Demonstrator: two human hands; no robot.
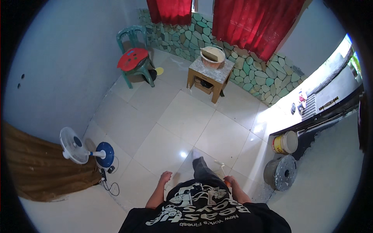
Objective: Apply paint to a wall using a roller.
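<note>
My right hand (pixel 230 180) is closed around the orange handle of a small paint roller (pixel 220 166). Its pale head and thin frame stick out ahead of my fingers, above the tiled floor, beside my leg. On the other side of my body, my left hand (pixel 166 177) hangs with its fingers curled in and nothing visible in them. Neither hand touches any furniture. One foot (pixel 196 154) is stepped forward on the tiles.
Ahead stands a small table (pixel 221 73) bearing a bucket (pixel 213 58). A green chair (pixel 134 66) with a red seat cover is far left. A fan (pixel 75 145) with a cord stands left. Near the open doorway at right are a paint pail (pixel 285 143) and a grey drum (pixel 280 173).
</note>
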